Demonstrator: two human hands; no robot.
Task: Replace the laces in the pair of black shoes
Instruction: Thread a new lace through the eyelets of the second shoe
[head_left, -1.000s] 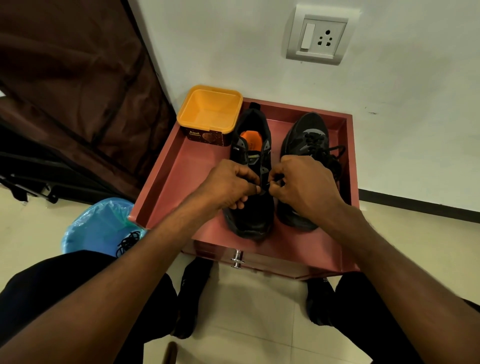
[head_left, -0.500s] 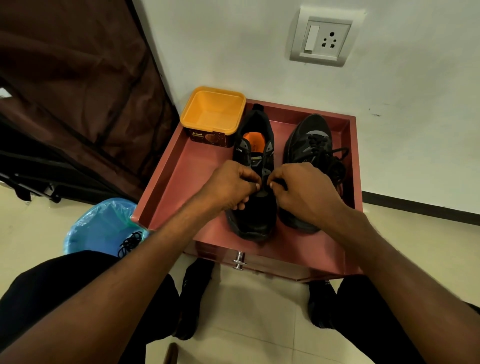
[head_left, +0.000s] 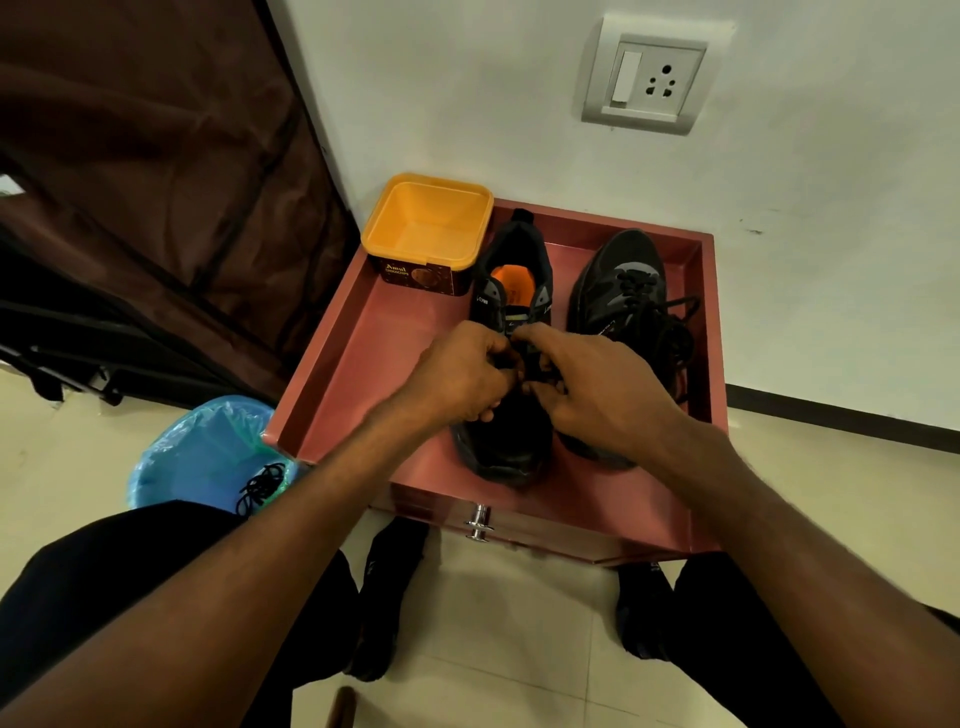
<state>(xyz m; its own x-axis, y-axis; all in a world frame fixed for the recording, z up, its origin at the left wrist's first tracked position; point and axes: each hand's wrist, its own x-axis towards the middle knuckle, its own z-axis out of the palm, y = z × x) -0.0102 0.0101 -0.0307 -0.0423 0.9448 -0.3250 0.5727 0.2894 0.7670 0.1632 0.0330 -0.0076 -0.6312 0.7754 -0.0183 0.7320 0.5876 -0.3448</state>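
Observation:
Two black shoes stand side by side on a pink drawer-top tray (head_left: 363, 338). The left shoe (head_left: 511, 291) has an orange insole and points toward me. The right shoe (head_left: 623, 280) points away and carries black laces that trail to its right. My left hand (head_left: 457, 376) and my right hand (head_left: 602, 387) meet over the left shoe's middle, fingers curled and pinching a black lace (head_left: 524, 371) at the eyelets. The hands hide most of that lace.
An orange tub (head_left: 428, 228) sits at the tray's back left corner. A blue-lined bin (head_left: 202, 457) with a black lace bundle (head_left: 260, 486) stands on the floor to the left. A white wall with a socket is behind; a brown fabric wardrobe is left.
Both hands have shifted slightly up the left shoe, and the fingertips have come closer together over the lace.

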